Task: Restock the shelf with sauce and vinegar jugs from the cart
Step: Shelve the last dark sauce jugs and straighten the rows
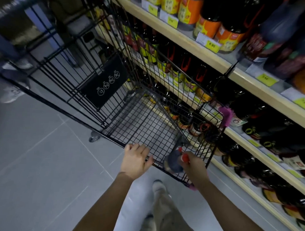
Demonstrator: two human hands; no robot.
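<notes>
I see the cart (130, 102) drawn up tight against the shelf (206, 49) on my right, its wire basket showing only 1 jug (172, 162), lying low in the near right corner. The jug is dark with a red cap, and motion blur keeps me from reading its label.

My right hand (195, 163) has its fingers curled around the jug's red cap and neck, a closed pinch high on the container. My left hand (136, 158) curls over the cart's near rim, thumb on my side of the wire, steadying the basket.

I judge this to be the start of lifting the jug out, with the shelving not yet done.

The risks I see from here:
- Holding by the cap alone leaves the heavy body hanging; it could swing into the wire wall or slip free if the cap turns.
- The basket's right wall stands between the jug and the shelf, so a low lift would catch the bottom on the rim.
- The shelf rows look packed with dark bottles right to the front edge; pushing in without a clear gap could knock a neighbour to the tiled floor (46, 162).
- Leaning on the rim could roll the cart.
</notes>
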